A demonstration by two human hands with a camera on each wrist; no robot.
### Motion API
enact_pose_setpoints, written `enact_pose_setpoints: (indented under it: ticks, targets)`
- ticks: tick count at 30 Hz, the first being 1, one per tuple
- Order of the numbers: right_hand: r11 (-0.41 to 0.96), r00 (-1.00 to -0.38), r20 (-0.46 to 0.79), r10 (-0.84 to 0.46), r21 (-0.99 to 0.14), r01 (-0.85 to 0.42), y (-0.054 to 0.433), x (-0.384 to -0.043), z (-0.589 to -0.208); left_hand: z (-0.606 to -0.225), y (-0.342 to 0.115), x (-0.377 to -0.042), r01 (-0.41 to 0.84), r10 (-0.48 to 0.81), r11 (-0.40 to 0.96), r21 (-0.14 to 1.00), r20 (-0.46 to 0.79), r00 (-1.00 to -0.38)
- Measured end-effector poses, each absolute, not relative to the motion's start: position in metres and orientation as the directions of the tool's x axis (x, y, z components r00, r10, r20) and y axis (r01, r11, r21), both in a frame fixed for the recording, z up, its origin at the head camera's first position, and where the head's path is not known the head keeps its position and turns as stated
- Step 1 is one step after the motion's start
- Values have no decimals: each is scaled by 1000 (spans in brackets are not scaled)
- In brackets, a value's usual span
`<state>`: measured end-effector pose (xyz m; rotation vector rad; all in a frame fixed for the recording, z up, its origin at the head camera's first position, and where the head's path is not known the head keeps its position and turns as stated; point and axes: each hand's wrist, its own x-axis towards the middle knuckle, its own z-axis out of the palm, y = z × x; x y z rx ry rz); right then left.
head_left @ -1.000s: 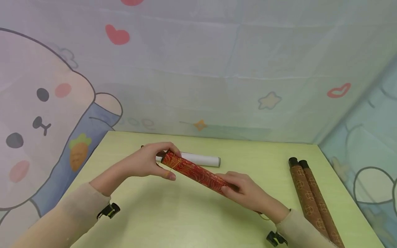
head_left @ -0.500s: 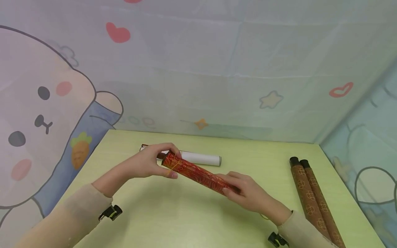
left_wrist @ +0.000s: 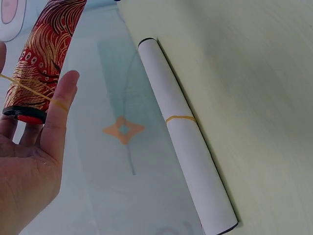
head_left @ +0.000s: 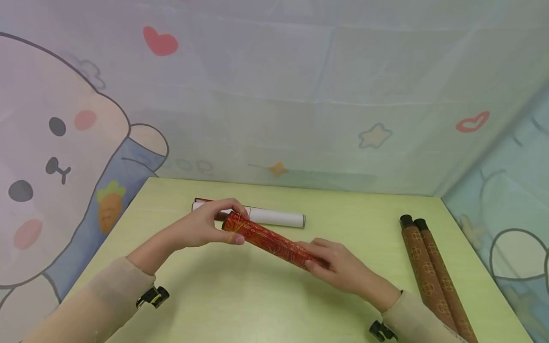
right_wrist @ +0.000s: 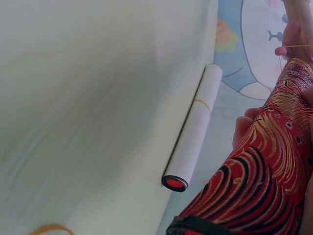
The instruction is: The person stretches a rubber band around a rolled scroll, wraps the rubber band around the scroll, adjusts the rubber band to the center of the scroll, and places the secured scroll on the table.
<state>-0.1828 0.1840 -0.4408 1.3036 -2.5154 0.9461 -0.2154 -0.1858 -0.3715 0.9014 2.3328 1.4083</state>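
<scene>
A rolled scroll (head_left: 270, 242) covered in red-and-gold brocade is held tilted above the table, its left end higher. My right hand (head_left: 340, 266) grips it near the lower end. My left hand (head_left: 197, 228) is at the upper end, thumb and fingers spread to either side. A thin yellow rubber band (left_wrist: 32, 89) is hooked on the left thumb and stretched across the brocade near the black-rimmed end. In the left wrist view the other left fingers are partly hidden behind the scroll.
A white rolled scroll (head_left: 279, 217) with a band round it lies behind the hands. Two brown patterned scrolls (head_left: 424, 274) with black ends lie at the right of the pale table (head_left: 249, 305). Part of another rubber band (right_wrist: 51, 227) shows low in the right wrist view.
Both hands and the red scroll stay nearly in place. The rubber band on the left hand has shifted slightly against the scroll's upper end.
</scene>
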Motion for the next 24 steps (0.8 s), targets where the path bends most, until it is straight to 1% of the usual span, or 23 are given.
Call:
enact_pose_setpoints:
  ticks: [5,7,15,22,24]
  targets:
    - [428,-607,407,-683,-450,-784,184,-181,-443,-373,-184,-216,413,616,346,843,128,-777]
    - [443,-615,399,-680,-444,-779,184,-180,-442,-374,-184,-216,421,607,350,837,140,-782]
    - [495,-642,370,-671,-421,-760,184,-178,-439,-377,-181,-214,394,557,363,845,142,-818]
    - [500,-634,370,-679,-399,-769,183,-178,-441,-379,-181,-214,429,535,388,816,179,-826]
    - [494,-626,373,-685,-394,-775,183,-178,-442,-380,-181,-214,422,532,390,819,174,-829]
